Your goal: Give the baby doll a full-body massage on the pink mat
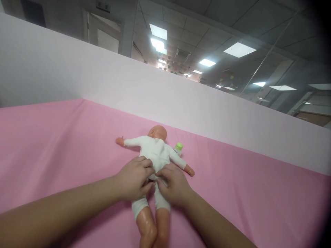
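A baby doll (pixel 158 132) in a white bodysuit (pixel 154 150) lies on a pink cover, its arms spread out and its bare lower legs towards me. No face shows; its head appears turned away. My left hand (pixel 136 177) rests over the doll's hip, fingers curled and pinched at the bodysuit's cloth. Opposite it, my right hand (pixel 176 184) is closed in the same way, thumb and fingers on the cloth near the crotch. The fingertips almost meet, and the fabric between them is partly hidden.
A small bottle with a green cap (pixel 179 147) lies beside the doll's shoulder. The pink cover (pixel 248 193) spreads to both sides with some creases. Behind it runs a low white wall (pixel 144 86), with glass panes and ceiling lights beyond.
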A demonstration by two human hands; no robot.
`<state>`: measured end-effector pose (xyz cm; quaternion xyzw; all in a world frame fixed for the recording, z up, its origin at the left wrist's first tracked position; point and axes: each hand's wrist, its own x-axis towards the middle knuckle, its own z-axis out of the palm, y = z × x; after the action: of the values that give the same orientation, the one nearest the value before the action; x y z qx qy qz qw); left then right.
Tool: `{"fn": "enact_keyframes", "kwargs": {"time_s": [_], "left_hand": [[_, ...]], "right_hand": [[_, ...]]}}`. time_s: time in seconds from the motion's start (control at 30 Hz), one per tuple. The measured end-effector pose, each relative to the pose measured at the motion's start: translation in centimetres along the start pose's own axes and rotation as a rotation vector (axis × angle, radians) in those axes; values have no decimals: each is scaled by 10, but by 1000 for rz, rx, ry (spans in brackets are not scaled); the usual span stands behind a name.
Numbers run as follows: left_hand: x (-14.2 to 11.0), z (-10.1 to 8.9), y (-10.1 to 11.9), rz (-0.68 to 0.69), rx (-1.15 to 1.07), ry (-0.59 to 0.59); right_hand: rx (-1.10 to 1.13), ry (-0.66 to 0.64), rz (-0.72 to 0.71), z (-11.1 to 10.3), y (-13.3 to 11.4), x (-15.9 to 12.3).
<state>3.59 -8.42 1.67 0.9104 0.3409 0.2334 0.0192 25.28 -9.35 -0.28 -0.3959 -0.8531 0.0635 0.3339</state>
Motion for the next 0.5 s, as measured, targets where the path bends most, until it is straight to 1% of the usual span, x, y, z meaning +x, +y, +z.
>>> {"fn": "enact_keyframes", "kwargs": {"time_s": [0.1,0.17,0.23,0.3,0.37,0.47,0.5], "left_hand": [[-1,-6,-2,13,-63,-34],[-3,-11,-3,21,-115,-32],[-4,-15,-3,31,-134,18],[-4,-15,-4,36,-116,93],[-3,-12,-5,34,-87,122],[-1,-5,-8,4,-83,48],[0,-3,-10,-6,-90,28]], "right_hand": [[55,-3,-45,-1,-3,-3],[72,38,-78,-1,-6,-6],[71,115,-93,-2,-8,-8],[52,171,-76,-2,-8,-9],[35,148,-38,-1,-6,-8],[56,45,5,0,-4,-5],[73,28,8,1,-4,-4]]}}
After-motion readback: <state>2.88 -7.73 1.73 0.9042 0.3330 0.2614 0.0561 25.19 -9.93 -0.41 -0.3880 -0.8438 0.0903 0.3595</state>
